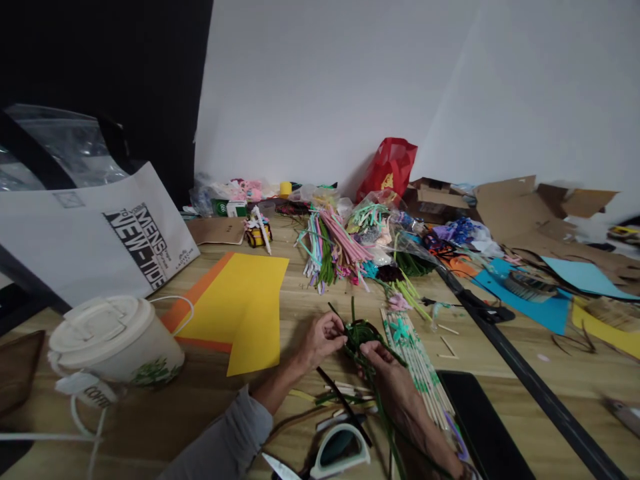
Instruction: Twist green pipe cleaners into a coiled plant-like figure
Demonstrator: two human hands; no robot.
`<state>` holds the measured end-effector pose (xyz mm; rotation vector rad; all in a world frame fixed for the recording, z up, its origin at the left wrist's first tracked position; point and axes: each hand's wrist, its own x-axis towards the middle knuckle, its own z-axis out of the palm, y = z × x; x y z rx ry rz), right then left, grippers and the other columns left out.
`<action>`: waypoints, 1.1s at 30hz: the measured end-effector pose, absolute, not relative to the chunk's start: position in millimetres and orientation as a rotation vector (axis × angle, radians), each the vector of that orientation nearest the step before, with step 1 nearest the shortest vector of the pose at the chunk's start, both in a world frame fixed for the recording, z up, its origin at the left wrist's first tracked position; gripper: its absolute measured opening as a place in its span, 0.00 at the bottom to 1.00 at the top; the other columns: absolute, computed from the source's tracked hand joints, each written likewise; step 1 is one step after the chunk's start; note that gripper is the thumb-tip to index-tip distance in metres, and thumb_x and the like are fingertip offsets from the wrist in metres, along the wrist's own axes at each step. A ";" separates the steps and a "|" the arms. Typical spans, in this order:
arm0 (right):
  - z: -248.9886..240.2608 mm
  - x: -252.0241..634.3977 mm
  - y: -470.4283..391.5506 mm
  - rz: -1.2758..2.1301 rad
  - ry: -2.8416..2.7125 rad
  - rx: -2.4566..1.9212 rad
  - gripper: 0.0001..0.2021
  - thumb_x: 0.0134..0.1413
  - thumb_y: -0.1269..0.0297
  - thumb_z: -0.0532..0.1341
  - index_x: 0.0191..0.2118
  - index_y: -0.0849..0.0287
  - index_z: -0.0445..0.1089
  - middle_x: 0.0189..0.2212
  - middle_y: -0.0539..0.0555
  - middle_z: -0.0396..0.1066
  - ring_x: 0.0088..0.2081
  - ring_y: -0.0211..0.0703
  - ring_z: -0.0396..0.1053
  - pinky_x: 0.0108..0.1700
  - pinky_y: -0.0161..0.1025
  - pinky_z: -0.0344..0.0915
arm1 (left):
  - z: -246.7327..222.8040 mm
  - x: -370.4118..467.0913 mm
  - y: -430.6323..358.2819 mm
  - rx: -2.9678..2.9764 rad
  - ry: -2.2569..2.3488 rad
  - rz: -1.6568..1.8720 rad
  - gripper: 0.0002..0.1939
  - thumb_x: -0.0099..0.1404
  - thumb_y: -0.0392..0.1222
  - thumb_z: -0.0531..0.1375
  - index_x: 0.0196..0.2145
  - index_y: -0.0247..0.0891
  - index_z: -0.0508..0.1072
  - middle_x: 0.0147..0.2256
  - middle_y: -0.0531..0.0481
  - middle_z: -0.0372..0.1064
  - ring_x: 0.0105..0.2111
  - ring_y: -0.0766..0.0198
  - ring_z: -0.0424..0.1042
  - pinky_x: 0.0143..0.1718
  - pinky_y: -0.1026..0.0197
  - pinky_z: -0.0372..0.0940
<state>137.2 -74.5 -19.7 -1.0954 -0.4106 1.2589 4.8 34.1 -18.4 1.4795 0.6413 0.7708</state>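
— Two hands meet over one small thing, don't they?

— Yes. Your left hand (324,337) and right hand (381,360) both pinch a dark green bundle of pipe cleaners (361,332), fingers curled tight on either side of it. You hold it just above the wooden worktop (300,300), near its front middle.

— What lies around you?

— A row of wooden sticks (420,363) just right of your hands, a yellow paper sheet (247,300) to the left, and a lidded paper cup (116,341) farther left. A pile of coloured strips (333,248) sits beyond, and scissors (334,453) lie near your sleeve.
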 end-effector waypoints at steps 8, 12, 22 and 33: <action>-5.4 134.4 -84.0 1.575 -0.531 -1.076 0.17 0.43 0.57 0.70 0.35 0.60 0.68 0.29 0.54 0.75 0.29 0.41 0.73 0.28 0.33 0.65 | -11.7 -2.4 40.2 1.385 0.700 0.860 0.09 0.49 0.38 0.61 0.29 0.37 0.64 0.25 0.55 0.65 0.25 0.69 0.64 0.27 0.68 0.57; -0.8 133.8 -83.8 1.592 -0.618 -1.081 0.18 0.40 0.57 0.71 0.34 0.59 0.66 0.24 0.52 0.74 0.23 0.38 0.71 0.26 0.32 0.64 | -8.1 -4.6 39.9 1.325 0.739 0.862 0.10 0.50 0.38 0.61 0.31 0.37 0.64 0.25 0.55 0.66 0.24 0.69 0.64 0.26 0.68 0.57; -3.0 136.1 -81.3 1.242 -0.705 -1.270 0.18 0.36 0.53 0.71 0.27 0.61 0.68 0.12 0.45 0.65 0.13 0.31 0.60 0.17 0.29 0.57 | -12.2 -2.3 42.1 1.179 0.700 0.832 0.15 0.47 0.39 0.65 0.31 0.37 0.63 0.27 0.54 0.68 0.26 0.69 0.66 0.28 0.68 0.58; -6.5 134.1 -77.6 1.205 -0.382 -1.256 0.20 0.28 0.57 0.75 0.24 0.61 0.66 0.16 0.49 0.70 0.17 0.36 0.66 0.19 0.31 0.61 | -8.2 -2.5 37.6 1.135 0.612 0.718 0.17 0.45 0.40 0.67 0.30 0.37 0.63 0.28 0.53 0.67 0.27 0.69 0.65 0.28 0.67 0.57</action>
